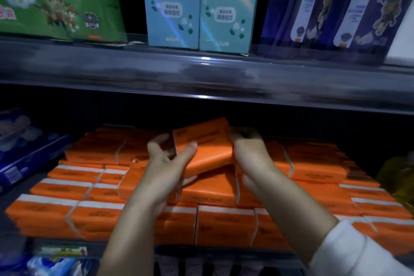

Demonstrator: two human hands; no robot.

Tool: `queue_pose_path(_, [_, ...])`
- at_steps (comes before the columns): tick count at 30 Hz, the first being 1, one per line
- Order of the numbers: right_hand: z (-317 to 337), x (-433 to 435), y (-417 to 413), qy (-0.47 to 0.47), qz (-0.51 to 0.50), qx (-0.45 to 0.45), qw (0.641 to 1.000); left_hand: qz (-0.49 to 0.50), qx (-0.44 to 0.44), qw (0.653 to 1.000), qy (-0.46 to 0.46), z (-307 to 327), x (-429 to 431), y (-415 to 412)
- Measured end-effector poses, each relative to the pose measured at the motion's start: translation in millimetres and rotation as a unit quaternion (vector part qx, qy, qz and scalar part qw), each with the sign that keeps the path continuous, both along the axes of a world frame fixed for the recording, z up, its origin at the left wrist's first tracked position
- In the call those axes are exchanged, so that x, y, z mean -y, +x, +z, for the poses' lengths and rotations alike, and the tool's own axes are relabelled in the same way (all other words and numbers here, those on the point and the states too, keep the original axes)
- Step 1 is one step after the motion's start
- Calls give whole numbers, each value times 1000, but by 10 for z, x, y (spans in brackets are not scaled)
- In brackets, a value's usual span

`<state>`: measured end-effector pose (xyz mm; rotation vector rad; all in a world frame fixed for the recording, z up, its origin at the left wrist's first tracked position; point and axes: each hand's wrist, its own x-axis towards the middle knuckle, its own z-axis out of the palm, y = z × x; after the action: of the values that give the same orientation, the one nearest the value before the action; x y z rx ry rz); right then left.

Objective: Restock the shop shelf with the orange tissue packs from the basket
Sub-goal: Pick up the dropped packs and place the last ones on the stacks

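An orange tissue pack [207, 144] is held tilted above the stacked orange packs [94, 213] that fill the lower shelf. My left hand [165, 161] grips its left end, thumb across the top face and fingers behind. My right hand [248, 150] grips its right end with fingers curled over the far edge. The pack sits just above the middle stack, under the upper shelf board [201, 74]. The basket is out of view.
Blue tissue packs [26, 145] lie at the left of the lower shelf and a yellow-green bag [396, 177] at the right. The upper shelf carries green packs [56, 6], two light blue boxes [197, 6] and purple packs [331, 11]. More goods show below the shelf edge [51, 262].
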<state>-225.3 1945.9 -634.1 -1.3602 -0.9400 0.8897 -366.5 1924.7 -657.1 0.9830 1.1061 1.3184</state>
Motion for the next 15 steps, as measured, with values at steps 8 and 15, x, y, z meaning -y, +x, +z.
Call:
queue_pose_path(8, [56, 143, 792, 23, -1, 473, 881, 167, -195, 965, 59, -144, -145, 22])
queue_pose_path(15, [-108, 298, 1641, -203, -140, 565, 787, 156, -304, 938, 60, -204, -183, 249])
